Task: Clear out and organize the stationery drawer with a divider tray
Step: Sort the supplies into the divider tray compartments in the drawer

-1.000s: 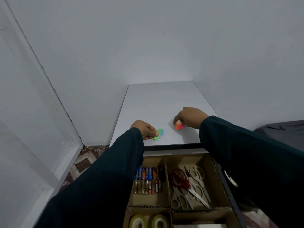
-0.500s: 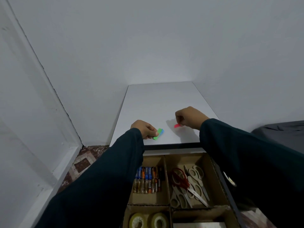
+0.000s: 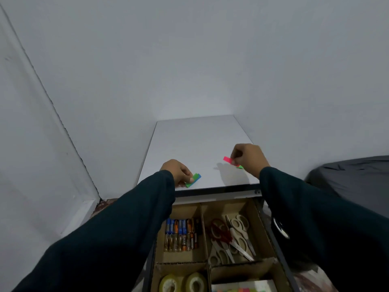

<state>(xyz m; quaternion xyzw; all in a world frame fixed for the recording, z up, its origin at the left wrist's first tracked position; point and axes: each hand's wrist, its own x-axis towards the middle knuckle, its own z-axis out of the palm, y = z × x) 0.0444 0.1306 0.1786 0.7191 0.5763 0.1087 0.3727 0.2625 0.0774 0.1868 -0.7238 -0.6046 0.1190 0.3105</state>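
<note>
My left hand (image 3: 179,172) pinches a small green and blue pad of sticky flags (image 3: 194,179) that lies on the white desk top (image 3: 197,144) near its front edge. My right hand (image 3: 248,158) pinches a pink sticky flag pad (image 3: 228,159), lifted just above the desk, with a bit of green showing under the palm. Below the desk edge the drawer is pulled out with a cardboard divider tray (image 3: 203,213). Its compartments hold batteries (image 3: 181,234), scissors (image 3: 230,239), two tape rolls (image 3: 183,282) and coloured sticky notes (image 3: 242,288).
White walls close in the desk on the left, back and right. A dark grey cushion or seat (image 3: 353,182) lies at the right. Patterned floor tiles (image 3: 103,205) show at the left of the drawer.
My right hand has lifted the pink flags off the desk and drawn them slightly back and up. My left hand stays on the green and blue flags.
</note>
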